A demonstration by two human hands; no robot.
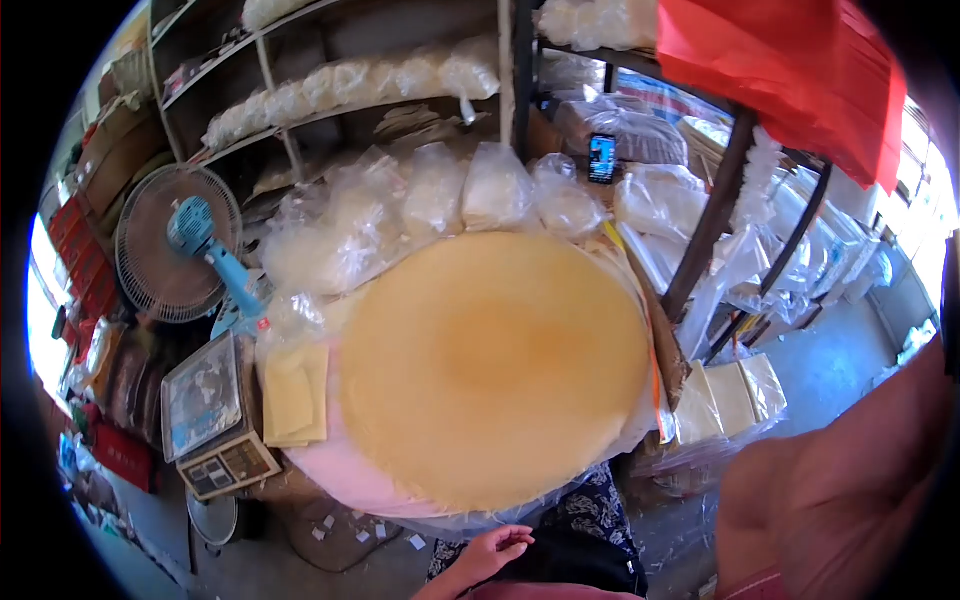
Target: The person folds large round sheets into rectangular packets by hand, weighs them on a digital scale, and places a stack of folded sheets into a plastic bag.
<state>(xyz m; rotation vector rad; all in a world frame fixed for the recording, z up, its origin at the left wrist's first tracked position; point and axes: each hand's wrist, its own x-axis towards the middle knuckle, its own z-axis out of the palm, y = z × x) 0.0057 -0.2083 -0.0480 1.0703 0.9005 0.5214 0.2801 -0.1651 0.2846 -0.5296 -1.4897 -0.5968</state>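
Note:
A large round, pale yellow sheet or stack of sheets (480,370), browner in the middle, lies on a table covered with pink and clear plastic (345,475). Its exact kind I cannot tell. Just below the near edge of the table, over my lap, is my left hand (496,550). Its fingers are loosely bent and a little apart, with nothing seen in them. My right arm comes in at the lower right, bent and close to the camera, while the right hand itself is out of the picture. Yellow rectangular sheets (297,395) lie left of the round one.
Clear bags of pale goods (498,190) line the table's back edge. A blue fan (190,235) and a box (225,430) stand left. A lit phone (602,158) is at the back; dark posts (712,220) and a red cloth (790,70) are right.

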